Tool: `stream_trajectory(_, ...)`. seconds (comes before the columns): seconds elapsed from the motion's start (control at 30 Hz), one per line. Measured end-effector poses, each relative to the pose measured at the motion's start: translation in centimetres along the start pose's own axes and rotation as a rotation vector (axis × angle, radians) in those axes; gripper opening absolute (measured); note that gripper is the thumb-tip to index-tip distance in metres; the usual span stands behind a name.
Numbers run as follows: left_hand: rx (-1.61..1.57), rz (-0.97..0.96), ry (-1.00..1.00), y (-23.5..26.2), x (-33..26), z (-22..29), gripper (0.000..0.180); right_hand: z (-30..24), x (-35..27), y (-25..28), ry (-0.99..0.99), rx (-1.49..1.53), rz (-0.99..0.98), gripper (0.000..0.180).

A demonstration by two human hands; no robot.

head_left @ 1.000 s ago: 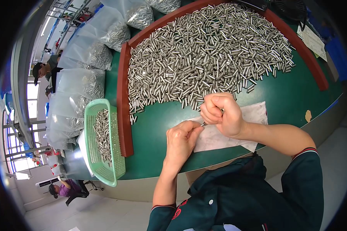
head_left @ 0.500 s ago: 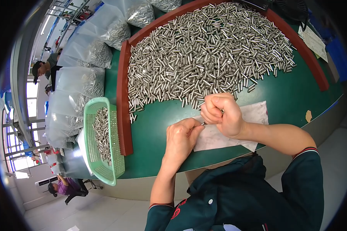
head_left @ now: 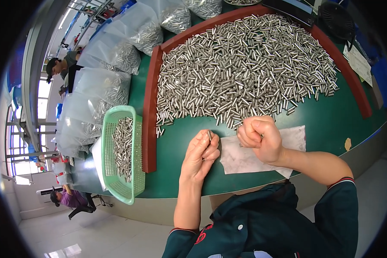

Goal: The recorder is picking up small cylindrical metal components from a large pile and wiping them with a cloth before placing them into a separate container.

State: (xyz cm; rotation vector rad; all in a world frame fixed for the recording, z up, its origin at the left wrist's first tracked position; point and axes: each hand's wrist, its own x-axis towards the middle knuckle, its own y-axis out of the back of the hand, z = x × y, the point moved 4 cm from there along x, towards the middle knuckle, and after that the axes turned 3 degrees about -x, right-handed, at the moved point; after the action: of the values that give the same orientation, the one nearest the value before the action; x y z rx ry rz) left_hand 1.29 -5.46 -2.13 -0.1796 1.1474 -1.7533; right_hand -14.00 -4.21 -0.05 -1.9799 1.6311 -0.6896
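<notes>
In the head view, the left hand (head_left: 198, 157) is raised over the green table (head_left: 172, 150), its thumb and fingers pinching one small metal pin (head_left: 210, 136) near the fingertips, with the other fingers curled in toward the palm. The right hand (head_left: 262, 139) is just beside it, apart from the left, its fingers folded tight into a fist (whether anything sits inside that fist, I cannot tell). Below the right hand lies a pale, smudged cloth (head_left: 241, 160), partly covered by the hand and forearm. Beyond both hands spreads a wide heap of loose metal pins (head_left: 245, 73), lying every which way, with a red-brown border (head_left: 150, 129) around its left, far and right sides. Just outside the border's left side stands a light green basket (head_left: 138, 172), with more pins (head_left: 123, 148) inside. Clear plastic bags (head_left: 127, 56) filled with pins line the table farther left. Two other people show in the background at the left, one in a dark cap (head_left: 52, 66), the other in a purple top (head_left: 74, 198).
</notes>
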Motion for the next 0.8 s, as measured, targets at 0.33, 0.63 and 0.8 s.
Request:
stream_trajectory(0.33,-0.022,-0.011,-0.031,-0.1,0.0,0.7,0.028,-0.1,0.4,0.3,-0.013,0.022,0.012,0.034)
stream_trajectory(0.63,2.038,-0.12,-0.765,-2.4,2.2,3.3,0.019,-0.3,0.4,0.3,-0.005,0.022,0.021,0.034)
stream_trajectory(0.8,1.945,-0.168,-0.78,-2.4,2.0,2.9,0.015,-0.5,0.5,0.4,0.002,0.031,0.038,0.033)
